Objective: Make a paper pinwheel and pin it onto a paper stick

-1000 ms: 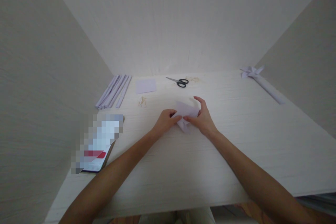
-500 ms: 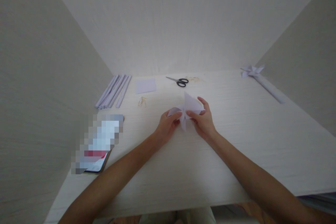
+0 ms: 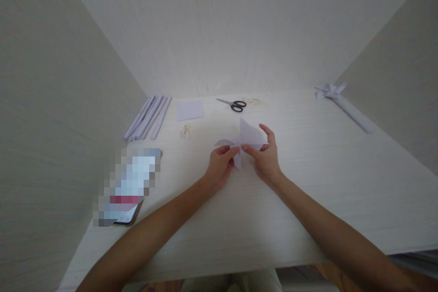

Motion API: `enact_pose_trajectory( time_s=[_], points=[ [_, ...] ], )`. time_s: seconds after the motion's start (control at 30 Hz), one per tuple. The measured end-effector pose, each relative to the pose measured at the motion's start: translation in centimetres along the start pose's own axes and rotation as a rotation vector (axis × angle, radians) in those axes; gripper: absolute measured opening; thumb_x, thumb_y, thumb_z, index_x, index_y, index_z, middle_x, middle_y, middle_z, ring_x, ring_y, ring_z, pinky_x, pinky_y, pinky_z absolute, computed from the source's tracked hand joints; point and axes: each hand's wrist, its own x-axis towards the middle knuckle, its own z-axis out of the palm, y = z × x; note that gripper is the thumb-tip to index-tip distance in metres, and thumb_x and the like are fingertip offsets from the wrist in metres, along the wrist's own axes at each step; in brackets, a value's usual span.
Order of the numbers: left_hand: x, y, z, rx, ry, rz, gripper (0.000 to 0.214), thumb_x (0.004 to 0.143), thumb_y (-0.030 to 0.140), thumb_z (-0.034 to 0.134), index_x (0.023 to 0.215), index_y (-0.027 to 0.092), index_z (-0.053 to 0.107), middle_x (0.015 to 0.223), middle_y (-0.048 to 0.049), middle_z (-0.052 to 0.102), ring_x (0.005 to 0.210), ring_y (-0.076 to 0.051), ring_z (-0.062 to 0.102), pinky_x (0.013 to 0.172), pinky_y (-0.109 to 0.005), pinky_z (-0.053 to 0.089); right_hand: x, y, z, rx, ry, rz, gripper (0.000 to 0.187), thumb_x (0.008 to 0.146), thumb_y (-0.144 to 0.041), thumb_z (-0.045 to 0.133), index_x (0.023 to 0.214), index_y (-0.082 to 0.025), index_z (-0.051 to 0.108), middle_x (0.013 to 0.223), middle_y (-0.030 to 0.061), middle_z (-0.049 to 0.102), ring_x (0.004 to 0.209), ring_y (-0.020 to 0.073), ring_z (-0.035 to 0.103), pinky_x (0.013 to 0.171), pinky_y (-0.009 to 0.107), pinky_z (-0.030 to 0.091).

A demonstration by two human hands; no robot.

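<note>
Both hands hold a pale paper pinwheel (image 3: 249,133) above the middle of the table. My left hand (image 3: 221,164) pinches it near the centre from the left, with one blade sticking out past the fingers. My right hand (image 3: 268,157) grips it from the right, thumb pressed at the centre and index finger raised off the paper. Another blade points up and away, and one hangs down between the hands. The fingers behind the paper are partly hidden.
Black-handled scissors (image 3: 236,106) lie at the back, near small tan bits (image 3: 252,101) and more bits (image 3: 185,132). A paper square (image 3: 190,110), rolled paper sticks (image 3: 148,118) and a phone (image 3: 132,187) lie left. At right rests a finished-looking pinwheel on a stick (image 3: 352,112).
My left hand has shifted its grip in toward the pinwheel's centre, so the left blade now sticks out free. The right index finger is lifted slightly higher.
</note>
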Motion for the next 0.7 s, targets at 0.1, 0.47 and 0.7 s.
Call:
enact_pose_trajectory(
  time_s=[0.1, 0.47, 0.7],
  points=[
    [0.0, -0.2, -0.1, 0.083, 0.076, 0.045, 0.014, 0.054, 0.024, 0.067, 0.061, 0.012, 0.063, 0.058, -0.0005, 0.061, 0.053, -0.009, 0.052, 0.058, -0.024, 0.042, -0.1, 0.2, 0.1, -0.019, 0.015, -0.021, 0.081, 0.056, -0.025, 0.07, 0.123, -0.026, 0.025, 0.065, -0.0044, 0.056, 0.052, 0.012, 0.053, 0.052, 0.026, 0.045],
    [-0.2, 0.0, -0.2, 0.314, 0.211, 0.125, 0.015, 0.056, 0.028, 0.066, 0.057, 0.013, 0.064, 0.052, 0.0009, 0.058, 0.046, -0.008, 0.047, 0.045, -0.02, 0.034, -0.4, 0.3, 0.6, -0.006, 0.1, -0.037, 0.075, 0.054, -0.022, 0.071, 0.117, -0.024, 0.032, 0.06, -0.0061, 0.054, 0.049, 0.0112, 0.051, 0.046, 0.023, 0.042],
    [0.1, -0.2, -0.3, 0.364, 0.231, 0.139, 0.018, 0.056, 0.03, 0.065, 0.055, 0.013, 0.063, 0.051, 0.0015, 0.055, 0.046, -0.007, 0.043, 0.044, -0.02, 0.032, -0.7, 0.3, 1.1, -0.033, 0.189, -0.037, 0.07, 0.053, -0.024, 0.071, 0.112, -0.023, 0.034, 0.062, -0.0057, 0.054, 0.052, 0.0121, 0.053, 0.048, 0.023, 0.043]
  ],
)
